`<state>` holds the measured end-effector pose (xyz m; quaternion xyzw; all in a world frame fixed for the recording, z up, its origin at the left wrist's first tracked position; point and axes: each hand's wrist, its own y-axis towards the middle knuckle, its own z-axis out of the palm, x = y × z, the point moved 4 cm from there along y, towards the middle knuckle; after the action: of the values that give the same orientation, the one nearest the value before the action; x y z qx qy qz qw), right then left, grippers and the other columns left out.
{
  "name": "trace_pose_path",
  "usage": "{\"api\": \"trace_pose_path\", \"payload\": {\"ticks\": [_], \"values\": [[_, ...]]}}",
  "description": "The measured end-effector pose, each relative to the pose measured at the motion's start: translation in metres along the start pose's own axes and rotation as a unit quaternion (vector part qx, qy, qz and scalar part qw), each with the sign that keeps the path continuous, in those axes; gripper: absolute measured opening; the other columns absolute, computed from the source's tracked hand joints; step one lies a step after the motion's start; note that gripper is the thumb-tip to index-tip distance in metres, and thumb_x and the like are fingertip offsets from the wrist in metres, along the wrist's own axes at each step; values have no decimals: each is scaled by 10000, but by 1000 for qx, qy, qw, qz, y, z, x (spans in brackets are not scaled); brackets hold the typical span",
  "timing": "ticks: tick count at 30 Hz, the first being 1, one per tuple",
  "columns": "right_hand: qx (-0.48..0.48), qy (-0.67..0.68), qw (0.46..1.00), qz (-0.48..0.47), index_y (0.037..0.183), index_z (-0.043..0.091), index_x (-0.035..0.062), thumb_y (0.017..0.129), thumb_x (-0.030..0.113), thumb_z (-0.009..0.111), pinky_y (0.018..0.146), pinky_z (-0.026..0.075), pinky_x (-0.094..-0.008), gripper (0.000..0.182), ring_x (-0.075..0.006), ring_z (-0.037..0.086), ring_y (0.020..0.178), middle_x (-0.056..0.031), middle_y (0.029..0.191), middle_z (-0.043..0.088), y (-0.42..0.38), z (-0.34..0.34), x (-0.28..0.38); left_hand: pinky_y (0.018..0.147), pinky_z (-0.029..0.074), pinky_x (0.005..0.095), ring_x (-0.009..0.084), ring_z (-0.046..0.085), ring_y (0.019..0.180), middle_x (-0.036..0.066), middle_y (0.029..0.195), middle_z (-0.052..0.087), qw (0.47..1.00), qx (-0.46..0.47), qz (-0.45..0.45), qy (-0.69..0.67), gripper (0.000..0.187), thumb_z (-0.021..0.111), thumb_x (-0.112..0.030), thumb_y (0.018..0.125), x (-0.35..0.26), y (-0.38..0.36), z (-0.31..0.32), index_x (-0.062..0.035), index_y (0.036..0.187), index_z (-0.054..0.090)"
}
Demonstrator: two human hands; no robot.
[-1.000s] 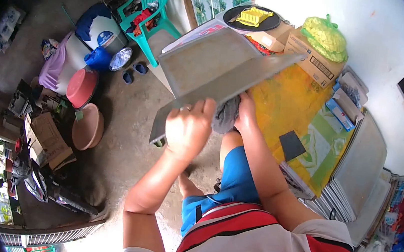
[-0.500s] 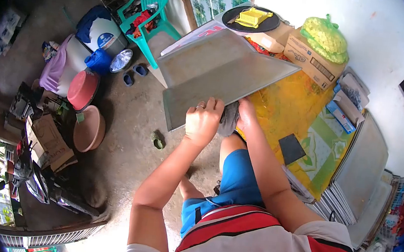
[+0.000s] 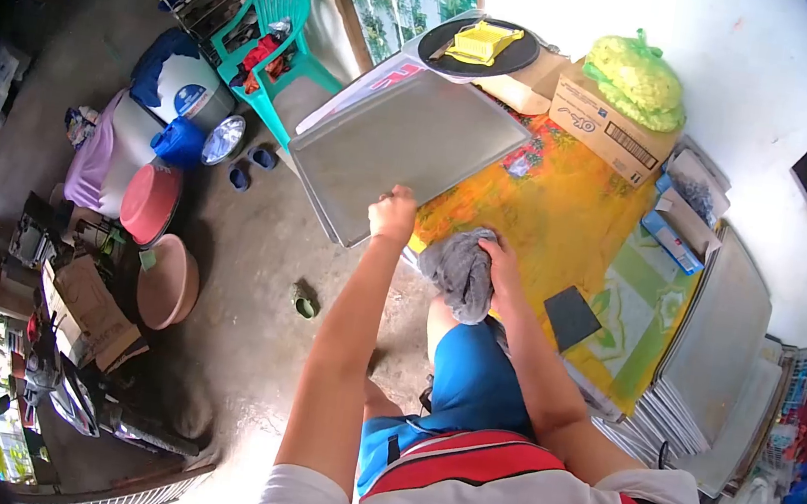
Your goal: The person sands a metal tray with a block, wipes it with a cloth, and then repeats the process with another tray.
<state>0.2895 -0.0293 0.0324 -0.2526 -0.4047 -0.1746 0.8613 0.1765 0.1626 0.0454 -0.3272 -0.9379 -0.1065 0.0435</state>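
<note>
My left hand (image 3: 393,214) is closed on the near edge of a flat grey metal tray (image 3: 408,137). The tray lies at the far left end of the table, with another tray edge showing beneath it. In my right hand (image 3: 504,269) is a bunched grey cloth (image 3: 464,272), held over the near edge of the yellow-covered table (image 3: 550,210), just above my knee. The cloth and the tray are apart.
A black round tray with a yellow basket (image 3: 484,43), a cardboard box (image 3: 605,126) and a green bag (image 3: 636,79) stand at the back. Stacked trays (image 3: 715,341) lean at the right. A green chair (image 3: 272,55) and basins (image 3: 168,281) are on the left.
The raised tray has come down flat onto the other one. My right hand has drawn the cloth away from it, toward me, and my left hand has shifted slightly along the edge.
</note>
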Motion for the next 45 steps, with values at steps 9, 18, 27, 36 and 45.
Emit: {"api": "trace_pose_path", "payload": {"ticks": [9,18,27,36,45], "values": [[-18,51,999,-3,1235,535,39,907,128,551,853,500,-319,340,-185,609,960,-94,1071,611,5,14,19,879,506,500,315,624,1098,98,1162,641,969,214,-25,-118,427,688,-288,759,35,26,-38,-203,1174,630],[-84,53,979,-178,1250,493,35,934,148,531,889,478,-357,337,-200,582,1020,-101,1145,575,99,31,90,916,466,392,275,586,1076,125,1152,619,806,-137,-492,-299,703,732,-412,778,137,-19,48,-111,1355,466],[-149,-225,875,-402,1289,489,-26,917,255,595,1022,378,-394,478,-287,507,1202,-189,1259,561,230,45,120,820,481,351,206,563,1023,95,1188,581,586,-55,-377,-715,518,612,-6,891,132,-59,62,-83,1368,425],[-33,-735,611,-293,1385,456,97,843,402,619,1107,315,-479,643,-389,347,1353,-206,1476,365,208,126,-5,485,432,306,163,598,786,39,950,608,633,-11,-391,-668,451,547,-215,961,124,-70,43,-178,1389,407],[299,-615,671,-285,1089,676,133,751,51,582,910,481,-434,359,-316,582,1094,-104,1184,636,63,197,-92,612,510,380,219,635,761,90,993,641,423,49,-429,-797,841,399,-731,882,148,-66,73,7,1264,530]]}}
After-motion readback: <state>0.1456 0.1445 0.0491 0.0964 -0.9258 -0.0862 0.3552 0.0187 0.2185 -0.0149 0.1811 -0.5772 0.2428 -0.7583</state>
